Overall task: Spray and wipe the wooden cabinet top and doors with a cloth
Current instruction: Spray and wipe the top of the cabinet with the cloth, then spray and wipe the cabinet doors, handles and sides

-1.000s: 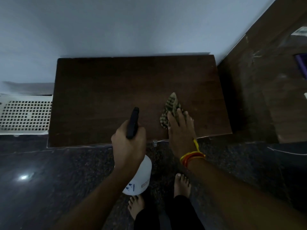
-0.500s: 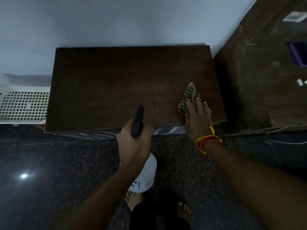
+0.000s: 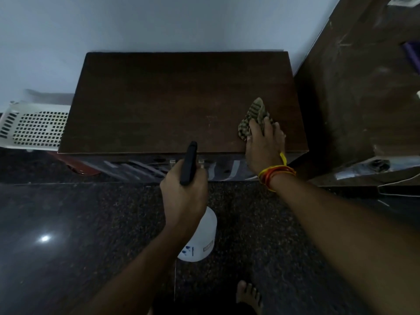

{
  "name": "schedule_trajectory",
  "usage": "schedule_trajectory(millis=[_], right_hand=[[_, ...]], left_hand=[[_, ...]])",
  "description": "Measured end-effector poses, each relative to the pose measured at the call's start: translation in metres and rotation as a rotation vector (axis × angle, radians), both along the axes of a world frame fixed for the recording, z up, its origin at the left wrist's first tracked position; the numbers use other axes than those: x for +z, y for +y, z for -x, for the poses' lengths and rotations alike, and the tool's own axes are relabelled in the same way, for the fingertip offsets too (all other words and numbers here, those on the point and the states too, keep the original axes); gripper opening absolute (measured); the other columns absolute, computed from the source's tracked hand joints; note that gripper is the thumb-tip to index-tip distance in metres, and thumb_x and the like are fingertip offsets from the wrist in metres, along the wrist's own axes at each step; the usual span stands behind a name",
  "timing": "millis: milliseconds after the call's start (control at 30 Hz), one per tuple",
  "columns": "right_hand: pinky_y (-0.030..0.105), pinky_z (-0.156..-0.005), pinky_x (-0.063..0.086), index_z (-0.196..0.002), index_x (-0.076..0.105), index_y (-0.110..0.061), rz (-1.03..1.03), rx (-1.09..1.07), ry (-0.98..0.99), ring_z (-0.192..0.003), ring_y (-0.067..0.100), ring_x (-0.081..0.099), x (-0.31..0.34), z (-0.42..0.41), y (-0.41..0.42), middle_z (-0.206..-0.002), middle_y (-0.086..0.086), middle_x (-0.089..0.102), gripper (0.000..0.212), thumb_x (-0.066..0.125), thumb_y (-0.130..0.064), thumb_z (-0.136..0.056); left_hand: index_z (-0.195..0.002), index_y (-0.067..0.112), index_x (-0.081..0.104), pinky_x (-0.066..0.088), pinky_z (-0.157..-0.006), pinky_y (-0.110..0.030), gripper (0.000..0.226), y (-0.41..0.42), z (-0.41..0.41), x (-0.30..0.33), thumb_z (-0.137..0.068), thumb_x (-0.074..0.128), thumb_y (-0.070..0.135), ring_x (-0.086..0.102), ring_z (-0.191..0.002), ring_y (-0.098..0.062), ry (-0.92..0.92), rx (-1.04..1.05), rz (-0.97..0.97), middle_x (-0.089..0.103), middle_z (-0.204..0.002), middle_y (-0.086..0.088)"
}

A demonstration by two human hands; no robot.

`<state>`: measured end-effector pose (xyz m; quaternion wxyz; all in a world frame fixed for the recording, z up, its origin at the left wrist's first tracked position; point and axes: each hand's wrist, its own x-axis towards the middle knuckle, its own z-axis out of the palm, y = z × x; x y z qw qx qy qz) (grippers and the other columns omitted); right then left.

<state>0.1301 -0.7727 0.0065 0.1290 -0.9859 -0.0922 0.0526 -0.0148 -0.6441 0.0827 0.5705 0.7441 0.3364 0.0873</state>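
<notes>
The dark wooden cabinet top (image 3: 172, 101) fills the upper middle of the frame, set against a pale wall. Near its lower right corner the right hand (image 3: 264, 144) lies palm-down on a striped cloth (image 3: 253, 117), fingers spread over it and pressing it to the wood; part of the cloth sticks out beyond the fingertips toward the upper left. Orange and yellow threads (image 3: 276, 172) circle that wrist. In the lower centre the left hand (image 3: 184, 196) is curled round the neck of a spray bottle (image 3: 201, 239) (white body, black head), held over the dark speckled floor (image 3: 68, 223) just in front of the cabinet's front edge. A white perforated basket (image 3: 36, 126) sits at the left of the frame, beside the cabinet.
</notes>
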Motion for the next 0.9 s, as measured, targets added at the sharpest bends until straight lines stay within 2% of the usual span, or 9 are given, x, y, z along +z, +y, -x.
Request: schedule_trajectory(millis=[133, 267, 400, 533, 633, 700, 900], right_hand=[[0.055, -0.113, 0.018, -0.138, 0.041, -0.02, -0.018, -0.026, -0.076, -0.138, 0.044, 0.021, -0.008, 0.002, 0.004, -0.149, 0.018, 0.031, 0.043, 0.043, -0.025, -0.095], [0.058, -0.104, 0.031, -0.118, 0.056, -0.017, -0.035, -0.099, -0.246, -0.123, 0.046, 0.04, -0.018, 0.002, 0.013, -0.129, 0.021, 0.052, 0.044, 0.034, -0.028, -0.081], [0.056, -0.104, 0.03, -0.115, 0.057, -0.015, -0.038, -0.147, -0.291, -0.122, 0.045, 0.041, -0.027, -0.002, 0.016, -0.125, 0.022, 0.053, 0.038, 0.037, -0.027, -0.085], [0.054, -0.1, 0.036, -0.109, 0.057, -0.012, -0.052, -0.099, -0.36, -0.112, 0.045, 0.048, -0.028, -0.008, 0.014, -0.115, 0.023, 0.056, 0.043, 0.033, -0.033, -0.08], [0.05, -0.101, 0.037, -0.117, 0.056, -0.013, -0.058, -0.094, -0.365, -0.112, 0.046, 0.048, -0.025, -0.01, 0.015, -0.121, 0.024, 0.054, 0.039, 0.04, -0.03, -0.085], [0.048, -0.1, 0.036, -0.124, 0.052, -0.014, -0.04, -0.093, -0.342, -0.113, 0.047, 0.047, -0.025, -0.011, 0.015, -0.125, 0.024, 0.051, 0.038, 0.043, -0.026, -0.089], [0.046, -0.097, 0.04, -0.129, 0.049, -0.012, -0.029, -0.02, -0.322, -0.116, 0.046, 0.048, -0.018, -0.018, 0.013, -0.128, 0.025, 0.052, 0.04, 0.045, -0.017, -0.09]], left_hand=[[-0.066, 0.014, 0.044, 0.03, -0.047, -0.033, 0.029, 0.004, 0.008, -0.023, -0.093, 0.055, 0.013, 0.034, -0.053, -0.02, -0.03, -0.02, 0.015, 0.04, -0.059, -0.009], [-0.063, 0.013, 0.04, 0.027, -0.046, -0.033, 0.033, 0.011, 0.018, -0.054, -0.092, 0.055, 0.01, 0.031, -0.05, -0.02, -0.11, -0.055, 0.009, 0.034, -0.054, -0.006], [-0.065, 0.008, 0.039, 0.027, -0.045, -0.034, 0.03, 0.015, 0.026, -0.089, -0.091, 0.054, 0.007, 0.029, -0.05, -0.02, -0.174, -0.042, 0.012, 0.033, -0.054, -0.006], [-0.061, 0.014, 0.04, 0.027, -0.043, -0.031, 0.034, 0.014, 0.029, -0.125, -0.091, 0.054, 0.007, 0.029, -0.048, -0.021, -0.234, -0.071, -0.005, 0.034, -0.051, -0.003], [-0.067, 0.005, 0.046, 0.029, -0.044, -0.034, 0.025, 0.015, 0.032, -0.148, -0.091, 0.054, 0.006, 0.03, -0.048, -0.021, -0.286, -0.072, 0.009, 0.036, -0.053, -0.009], [-0.067, 0.006, 0.047, 0.029, -0.044, -0.034, 0.025, 0.017, 0.032, -0.162, -0.091, 0.054, 0.006, 0.031, -0.047, -0.021, -0.315, -0.06, -0.005, 0.037, -0.053, -0.007], [-0.065, 0.001, 0.039, 0.025, -0.041, -0.022, 0.03, 0.029, 0.029, -0.188, -0.092, 0.052, 0.005, 0.026, -0.046, -0.017, -0.417, -0.038, -0.075, 0.034, -0.053, -0.011]])
